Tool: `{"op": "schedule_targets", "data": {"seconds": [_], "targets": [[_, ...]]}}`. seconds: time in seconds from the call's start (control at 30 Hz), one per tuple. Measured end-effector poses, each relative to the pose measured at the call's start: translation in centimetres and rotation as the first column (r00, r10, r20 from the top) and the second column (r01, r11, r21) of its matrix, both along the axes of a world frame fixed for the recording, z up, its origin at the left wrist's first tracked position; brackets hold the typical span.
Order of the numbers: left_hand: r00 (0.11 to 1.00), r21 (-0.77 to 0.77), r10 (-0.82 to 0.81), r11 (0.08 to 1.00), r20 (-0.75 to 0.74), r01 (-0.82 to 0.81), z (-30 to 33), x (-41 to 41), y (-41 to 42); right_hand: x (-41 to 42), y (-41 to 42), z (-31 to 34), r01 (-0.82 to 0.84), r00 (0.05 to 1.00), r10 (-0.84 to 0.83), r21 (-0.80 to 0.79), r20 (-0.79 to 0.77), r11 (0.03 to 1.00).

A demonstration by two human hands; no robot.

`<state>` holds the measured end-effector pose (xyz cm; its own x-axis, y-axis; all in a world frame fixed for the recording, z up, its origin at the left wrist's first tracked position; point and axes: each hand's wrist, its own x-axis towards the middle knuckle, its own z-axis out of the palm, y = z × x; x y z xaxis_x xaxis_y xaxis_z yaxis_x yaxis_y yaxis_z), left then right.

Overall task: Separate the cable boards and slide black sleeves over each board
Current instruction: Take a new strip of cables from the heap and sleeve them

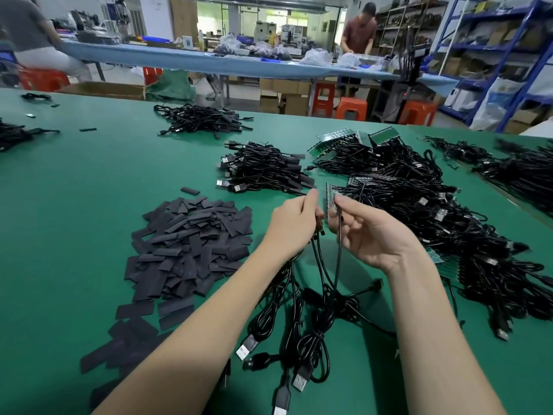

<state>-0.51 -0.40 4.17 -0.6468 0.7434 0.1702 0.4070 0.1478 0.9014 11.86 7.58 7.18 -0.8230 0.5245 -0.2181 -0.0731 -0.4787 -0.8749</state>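
Above the green table [89, 181], my left hand [291, 226] grips a small bunch of cable boards, mostly hidden by its fingers. Their black USB cables [302, 330] hang down toward me. My right hand [368, 232] pinches one green cable board [330, 202] with its own cable, held just right of the bunch. A heap of flat black sleeves [191, 253] lies to the left of my left arm.
A pile of sleeved cables [263, 169] lies beyond my hands, another [203, 118] farther back. Unsleeved cables with green board strips [419, 190] are heaped at the right. Two people work at benches behind, near orange stools and shelving.
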Motion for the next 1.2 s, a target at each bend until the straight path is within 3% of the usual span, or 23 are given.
{"op": "schedule_targets", "data": {"seconds": [0.1,0.13,0.2,0.3,0.4,0.57,0.63,0.7,0.73,0.77,0.83,0.9,1.03,1.2], "targets": [[0.998,0.114,0.053,0.992,-0.046,-0.047,-0.1,0.2,-1.0,-0.3,0.3,0.9,0.07,0.996,-0.076,0.134,0.04,0.988],[0.999,0.161,0.034,0.986,0.023,-0.037,-0.1,0.2,-1.3,-0.6,0.2,1.0,0.108,0.991,-0.12,0.179,0.056,0.978],[0.945,0.259,-0.121,0.965,0.303,0.04,-0.1,0.3,-1.9,-1.5,-0.2,1.1,0.169,0.979,-0.192,0.264,0.064,0.949],[0.716,0.41,-0.34,0.908,0.61,0.082,-0.2,0.4,-2.6,-2.3,-1.0,0.9,0.188,0.968,-0.233,0.342,0.097,0.921],[0.623,0.452,-0.378,0.891,0.685,0.043,-0.2,0.1,-2.9,-2.7,-1.4,0.9,0.204,0.956,-0.265,0.364,0.126,0.909],[0.559,0.377,-0.323,0.926,0.764,0.02,-0.6,0.1,-3.0,-2.5,-1.7,1.5,0.119,0.935,-0.27,0.511,0.231,0.851],[0.514,0.331,-0.277,0.943,0.812,-0.015,-0.9,0.0,-2.8,-2.4,-1.2,2.5,-0.018,0.843,-0.375,0.716,0.386,0.698],[0.474,0.297,-0.23,0.952,0.85,-0.071,-1.1,-0.2,-2.7,-3.3,-0.9,4.2,-0.244,0.727,-0.567,0.917,0.389,0.316],[0.457,0.281,-0.209,0.955,0.865,-0.096,-1.3,-0.3,-2.6,-4.4,-1.2,5.1,-0.306,0.744,-0.576,0.939,0.34,0.158],[0.438,0.273,-0.197,0.955,0.877,-0.118,-1.3,-0.4,-2.6,-5.8,-1.8,5.8,-0.335,0.796,-0.51,0.939,0.325,0.076],[0.411,0.275,-0.192,0.949,0.891,-0.153,-1.4,-0.3,-2.6,-9.3,-3.2,6.1,-0.437,0.853,-0.315,0.899,0.416,0.004],[0.43,0.233,-0.139,0.957,0.892,-0.174,-1.4,-0.2,-2.4,-12.4,-4.5,5.0,-0.604,0.788,-0.229,0.789,0.571,-0.114],[0.423,0.176,-0.075,0.963,0.903,-0.205,-0.9,0.0,-2.4,-15.8,-4.5,1.7,-0.734,0.679,-0.249,0.631,0.69,-0.252],[0.409,0.194,-0.093,0.958,0.908,-0.212,-1.4,0.0,-2.5,-16.3,-3.8,1.1,-0.7,0.714,-0.3,0.634,0.633,-0.328]]}}
